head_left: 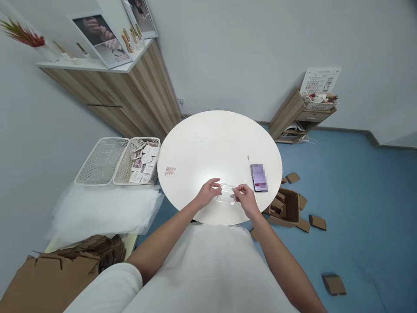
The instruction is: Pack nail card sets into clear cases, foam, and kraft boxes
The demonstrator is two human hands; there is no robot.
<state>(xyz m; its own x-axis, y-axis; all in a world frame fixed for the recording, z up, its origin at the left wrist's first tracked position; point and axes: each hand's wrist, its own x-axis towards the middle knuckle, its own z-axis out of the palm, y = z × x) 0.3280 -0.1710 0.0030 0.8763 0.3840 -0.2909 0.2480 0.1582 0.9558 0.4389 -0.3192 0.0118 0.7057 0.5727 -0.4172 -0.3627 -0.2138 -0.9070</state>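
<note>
A small, clear, rectangular plastic case [226, 194] is held just over the near edge of the white round table [218, 139]. My left hand [208, 192] has its thumb and fingers closed at the case's left end. At the other end, my right hand [246, 200] pinches the case between thumb and fingers. Whether anything lies inside the clear plastic is too faint to tell. A phone [259, 178] with a lit, partly blurred screen lies to the right of my right hand. Farther left on the tabletop sits a small pinkish patterned set [170, 171].
White baskets stand left of the table, one with clear plastic pieces [102, 161], one with printed cards [145, 163]. Translucent sheets [107, 208] and folded cardboard [52, 278] lie nearer. A cardboard box [291, 206] and scattered small boxes [334, 284] are on the floor right.
</note>
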